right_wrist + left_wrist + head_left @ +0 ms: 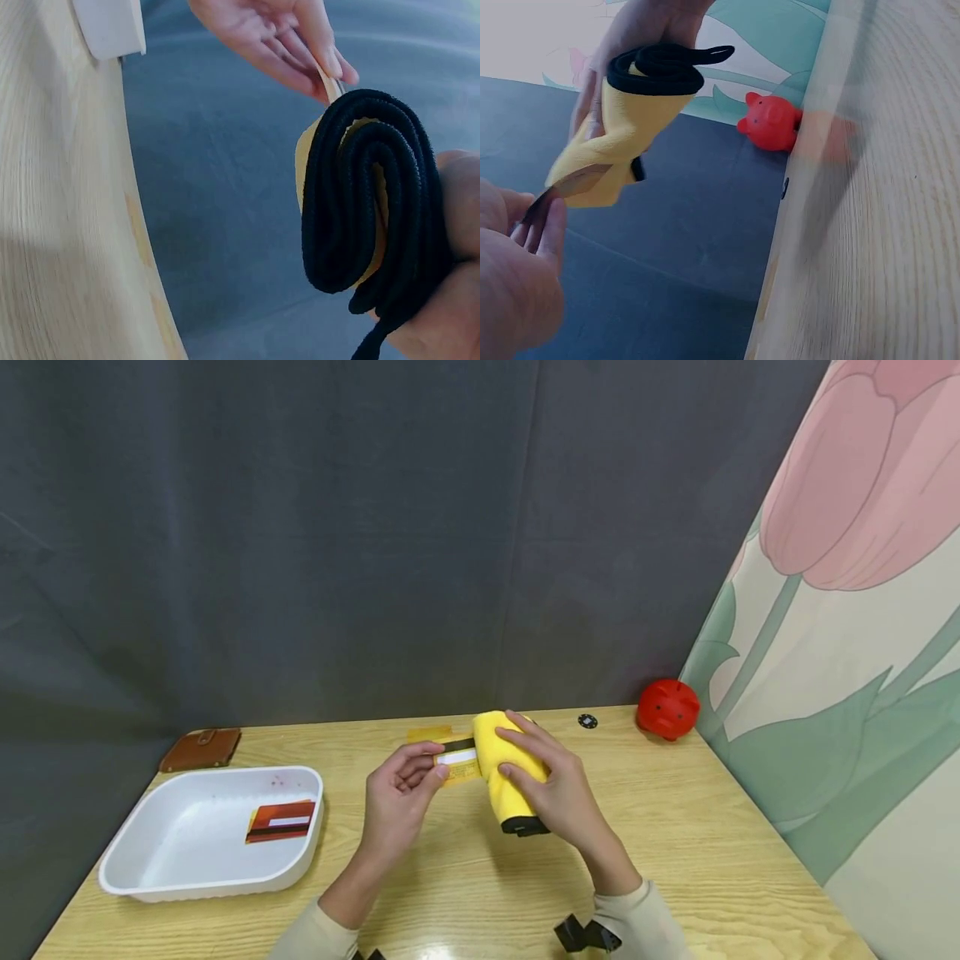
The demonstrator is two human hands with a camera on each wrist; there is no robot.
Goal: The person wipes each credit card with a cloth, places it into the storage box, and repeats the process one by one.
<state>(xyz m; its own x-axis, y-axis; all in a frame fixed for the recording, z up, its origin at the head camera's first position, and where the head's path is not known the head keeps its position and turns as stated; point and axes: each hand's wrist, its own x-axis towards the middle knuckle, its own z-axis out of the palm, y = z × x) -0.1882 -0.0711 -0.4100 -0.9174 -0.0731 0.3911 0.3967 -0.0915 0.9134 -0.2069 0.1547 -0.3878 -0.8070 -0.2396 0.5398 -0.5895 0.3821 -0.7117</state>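
In the head view my left hand (397, 797) pinches a yellow card (459, 762) with a black stripe and a white strip. The card's right end meets the side of a folded yellow cloth (498, 760) with black edging. My right hand (551, 777) grips that cloth from the right, above the table. In the right wrist view the rolled layers of the cloth's black edge (360, 195) face the camera, and the card touches or nearly touches the cloth. The left wrist view shows the card (581, 180) against the cloth's surface; a black loop hangs from the cloth's end.
A white tray (180, 887) at the left holds red and yellow cards (279, 821). Behind it lies a brown wallet (201, 749). Yellow card-like pieces (427, 734) lie at the table's back edge. A black chip (587, 721) and a red piggy bank (667, 709) are at the back right.
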